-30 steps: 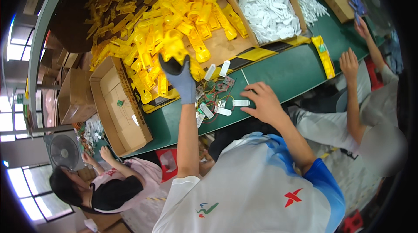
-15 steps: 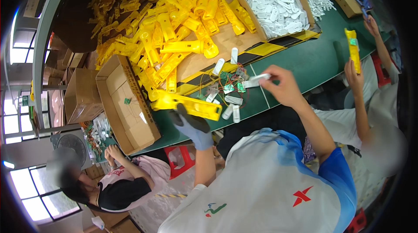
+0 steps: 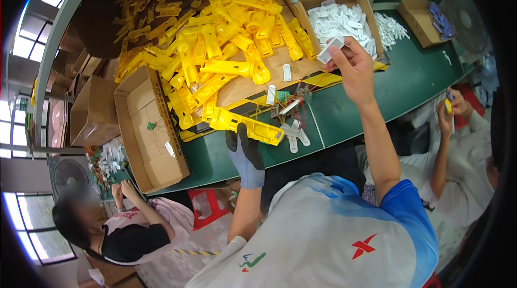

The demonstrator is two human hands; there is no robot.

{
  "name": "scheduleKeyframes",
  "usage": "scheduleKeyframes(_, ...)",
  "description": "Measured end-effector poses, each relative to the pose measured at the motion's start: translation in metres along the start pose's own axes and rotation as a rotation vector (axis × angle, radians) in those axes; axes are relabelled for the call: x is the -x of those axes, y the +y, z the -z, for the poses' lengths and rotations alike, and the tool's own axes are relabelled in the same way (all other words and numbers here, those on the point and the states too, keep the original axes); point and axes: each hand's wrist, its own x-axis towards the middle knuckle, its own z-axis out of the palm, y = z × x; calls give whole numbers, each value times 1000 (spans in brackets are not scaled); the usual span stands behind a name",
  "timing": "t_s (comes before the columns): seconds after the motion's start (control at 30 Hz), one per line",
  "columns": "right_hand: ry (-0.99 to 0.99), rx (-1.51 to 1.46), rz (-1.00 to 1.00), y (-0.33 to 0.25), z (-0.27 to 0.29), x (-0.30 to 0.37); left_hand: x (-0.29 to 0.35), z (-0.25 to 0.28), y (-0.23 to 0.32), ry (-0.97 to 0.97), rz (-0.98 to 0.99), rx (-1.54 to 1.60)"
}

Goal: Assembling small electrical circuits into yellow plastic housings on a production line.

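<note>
Since half a second back, the right hand [image 3: 353, 67] has swung up from the little parts on the table toward the box of white pieces [image 3: 344, 19] in the upper right, and it's now pinching one small white piece [image 3: 330, 49] between thumb and fingers, held just over the box's near edge. Left hand [image 3: 246, 153], in a grey-blue glove, sits low in the middle of the frame, closed around the near side of a long yellow plastic part [image 3: 245, 125], which has slid a bit right and lies flat on the green table [image 3: 409, 78]. Just right of that part there's a small clutter of white clips and wired bits [image 3: 291, 113]. Behind it, a big heap of yellow parts [image 3: 231, 46] fills the upper middle, spread on cardboard. An open cardboard box [image 3: 148, 132] sits at left, nearly bare inside. Another person's hands [image 3: 449, 107] work at the right edge.
</note>
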Motion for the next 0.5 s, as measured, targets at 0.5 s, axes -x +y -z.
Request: scheduleKeyframes(0.5,-423,101,-320,-36,-31,11,-17,-23,12,104,-128,-8)
